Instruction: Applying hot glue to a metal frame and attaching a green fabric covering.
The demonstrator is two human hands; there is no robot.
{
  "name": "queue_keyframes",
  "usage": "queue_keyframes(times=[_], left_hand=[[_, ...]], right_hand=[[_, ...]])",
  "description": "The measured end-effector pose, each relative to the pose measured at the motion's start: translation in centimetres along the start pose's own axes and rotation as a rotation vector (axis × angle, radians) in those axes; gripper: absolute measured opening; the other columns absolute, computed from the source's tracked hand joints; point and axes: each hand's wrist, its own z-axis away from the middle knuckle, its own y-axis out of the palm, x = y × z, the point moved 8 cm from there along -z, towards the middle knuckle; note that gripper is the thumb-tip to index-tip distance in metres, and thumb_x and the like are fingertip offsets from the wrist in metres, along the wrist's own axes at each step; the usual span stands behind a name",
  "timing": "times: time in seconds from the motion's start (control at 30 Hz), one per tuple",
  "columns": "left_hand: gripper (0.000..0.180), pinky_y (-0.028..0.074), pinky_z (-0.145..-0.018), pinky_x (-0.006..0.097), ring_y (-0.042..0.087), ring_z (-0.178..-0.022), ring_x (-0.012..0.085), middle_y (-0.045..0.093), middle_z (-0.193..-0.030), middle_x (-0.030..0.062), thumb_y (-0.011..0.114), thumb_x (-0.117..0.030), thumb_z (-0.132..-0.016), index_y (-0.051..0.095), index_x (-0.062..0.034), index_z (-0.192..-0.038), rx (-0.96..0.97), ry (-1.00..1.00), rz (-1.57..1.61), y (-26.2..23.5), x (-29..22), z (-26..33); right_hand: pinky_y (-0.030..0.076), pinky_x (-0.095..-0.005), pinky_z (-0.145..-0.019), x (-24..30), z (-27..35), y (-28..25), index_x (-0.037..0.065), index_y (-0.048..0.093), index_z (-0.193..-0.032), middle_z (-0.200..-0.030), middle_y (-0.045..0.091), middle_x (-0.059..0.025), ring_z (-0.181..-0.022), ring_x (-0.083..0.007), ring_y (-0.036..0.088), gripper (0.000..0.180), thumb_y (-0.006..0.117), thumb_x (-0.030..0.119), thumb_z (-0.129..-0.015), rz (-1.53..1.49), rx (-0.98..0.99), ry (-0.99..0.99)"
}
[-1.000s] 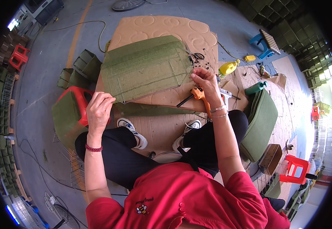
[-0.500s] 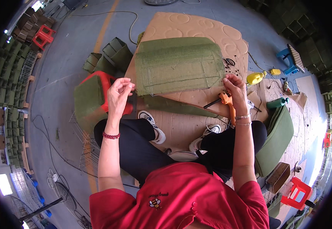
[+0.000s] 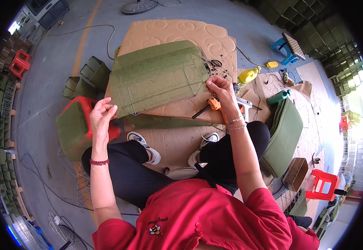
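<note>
A sheet of green mesh fabric [image 3: 156,79] lies over a thin wire frame [image 3: 164,107] on a brown cardboard-topped surface [image 3: 177,28]. My left hand [image 3: 102,114] is at the sheet's near left corner, thumb and fingers drawn together on its edge. At the right end, my right hand [image 3: 222,89] pinches the sheet's edge between thumb and fingertips. Just under the right hand lies an orange glue gun [image 3: 214,103] with a dark nozzle. A second, pale gun-shaped tool [image 3: 244,106] is beside my right wrist.
A yellow bottle [image 3: 249,75] and a green bottle [image 3: 279,96] stand to the right. Below them is a stack of green panels [image 3: 283,139]. At left, another green piece [image 3: 73,129] rests against a red stool [image 3: 114,131]. Green fabric boxes [image 3: 94,71] stand behind it.
The whole view has shifted, moving the scene leftward. Relative to the cardboard, the green sheet is turned slightly, its right end farther away. My left hand has come closer to the sheet's near left corner.
</note>
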Motion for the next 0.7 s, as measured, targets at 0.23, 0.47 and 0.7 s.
queue_keyframes(times=[0.23,0.47,0.7], left_hand=[[0.052,0.047,-0.066,0.020,0.058,-0.072,0.0060,0.063,-0.080,0.0012,0.074,-0.006,-0.083,0.050,0.0050,-0.127,0.033,-0.052,0.019,0.4,0.0,0.2],[0.056,0.047,-0.067,0.020,0.057,-0.072,0.0054,0.062,-0.080,0.0012,0.074,-0.005,-0.082,0.047,0.0069,-0.130,0.049,-0.027,0.023,0.4,0.2,-0.1],[0.018,0.049,-0.090,0.039,0.060,-0.106,0.0287,0.066,-0.108,0.0103,0.064,-0.004,-0.087,0.067,-0.0004,-0.105,-0.283,0.889,-0.872,3.4,-8.4,4.2]], right_hand=[[0.039,-0.0190,-0.060,-0.4,-0.1,-0.1,0.007,0.066,-0.085,-0.070,0.058,0.0062,-0.063,-0.0029,0.049,0.011,0.069,0.016,-0.089,-0.009,0.006,-0.004],[0.042,-0.0197,-0.062,-1.3,-0.4,-0.5,0.004,0.066,-0.089,-0.072,0.059,0.0047,-0.065,-0.0039,0.052,0.011,0.069,0.015,-0.089,0.018,-0.009,-0.033],[0.052,-0.0348,-0.079,7.7,5.9,4.2,-0.004,0.064,-0.104,-0.097,0.066,-0.0142,-0.089,-0.0262,0.065,0.022,0.061,-0.004,-0.082,0.860,-0.343,-0.948]])
